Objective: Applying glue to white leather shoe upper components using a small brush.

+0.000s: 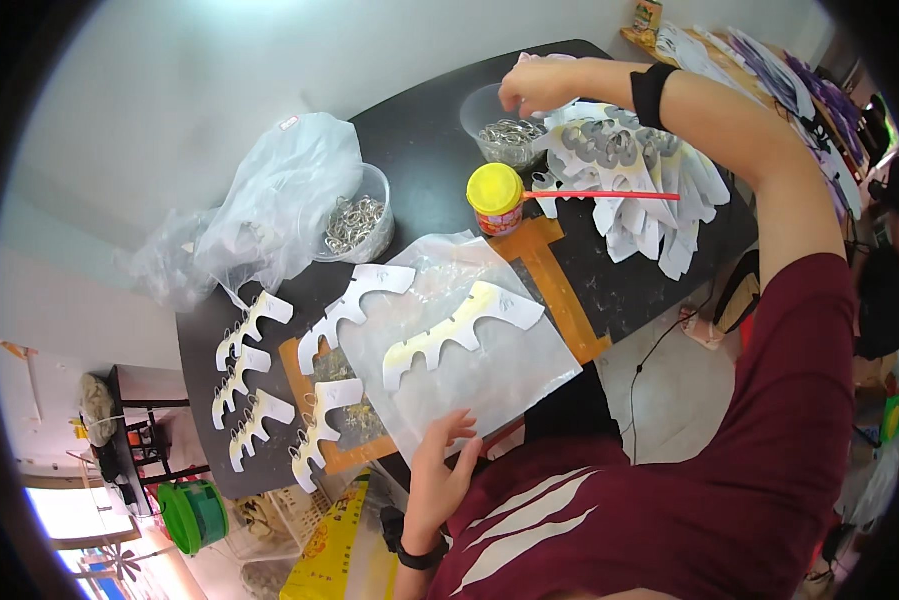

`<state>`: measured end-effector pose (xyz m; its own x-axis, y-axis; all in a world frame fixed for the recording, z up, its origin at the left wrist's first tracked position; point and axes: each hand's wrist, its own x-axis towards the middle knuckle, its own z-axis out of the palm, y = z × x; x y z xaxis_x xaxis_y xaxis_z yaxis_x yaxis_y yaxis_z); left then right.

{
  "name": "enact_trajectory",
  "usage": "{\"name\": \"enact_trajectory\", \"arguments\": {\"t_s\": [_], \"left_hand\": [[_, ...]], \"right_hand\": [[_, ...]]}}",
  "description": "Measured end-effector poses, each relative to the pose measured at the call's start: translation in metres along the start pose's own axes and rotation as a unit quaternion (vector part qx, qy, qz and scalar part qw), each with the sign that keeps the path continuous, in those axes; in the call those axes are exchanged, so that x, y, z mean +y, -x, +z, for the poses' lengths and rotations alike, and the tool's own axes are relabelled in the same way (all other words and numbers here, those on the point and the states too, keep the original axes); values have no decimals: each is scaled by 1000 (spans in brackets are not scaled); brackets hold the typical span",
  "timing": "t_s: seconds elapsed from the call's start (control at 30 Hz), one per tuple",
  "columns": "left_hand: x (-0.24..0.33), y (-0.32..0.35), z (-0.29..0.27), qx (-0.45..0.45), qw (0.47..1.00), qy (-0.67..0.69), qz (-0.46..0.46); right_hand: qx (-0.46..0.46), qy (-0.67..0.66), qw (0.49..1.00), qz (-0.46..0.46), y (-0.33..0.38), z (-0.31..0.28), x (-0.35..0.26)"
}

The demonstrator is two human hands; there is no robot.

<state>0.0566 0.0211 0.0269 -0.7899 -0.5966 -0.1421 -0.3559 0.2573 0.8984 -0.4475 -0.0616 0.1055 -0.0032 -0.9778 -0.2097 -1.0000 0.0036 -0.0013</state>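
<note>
My left hand (444, 465) is at the near edge of a translucent plastic sheet (515, 385), fingers apart, holding nothing. On the sheet lies a white scalloped paper piece (462, 330) with a yellowish curved edge. My right hand (540, 83) reaches far across the table, its fingers curled over the rim of a clear plastic tub (483, 105) of metal rings (511, 133). Anything between those fingers is hidden. Another such piece (353, 308) lies partly beside the sheet. Several similar pieces with rings along their curved edges, such as one paper piece (325, 425), lie at the left.
A yellow-lidded jar (496, 200) stands behind the sheet, a red stick (610, 195) beside it. Stacked paper pieces (645, 185) cover the right of the dark table (410, 120). A second tub (378, 225) of rings stands by a plastic bag (290, 195). Orange tape (570, 300) marks the tabletop.
</note>
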Motion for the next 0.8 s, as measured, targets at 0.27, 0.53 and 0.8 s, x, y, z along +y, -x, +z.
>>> {"name": "enact_trajectory", "arguments": {"t_s": [0.27, 0.53, 0.8], "left_hand": [[-2, -6, 2, 14, 1000, 12, -20], [-1, -12, 0, 11, 1000, 10, -17], [0, -6, -2, 15, 1000, 0, -11]], "right_hand": [[-80, -83, 993, 8, -32, 47, 5], [-49, -73, 996, -24, -37, 58, 3], [-3, -167, 986, 12, -34, 52, 23]]}}
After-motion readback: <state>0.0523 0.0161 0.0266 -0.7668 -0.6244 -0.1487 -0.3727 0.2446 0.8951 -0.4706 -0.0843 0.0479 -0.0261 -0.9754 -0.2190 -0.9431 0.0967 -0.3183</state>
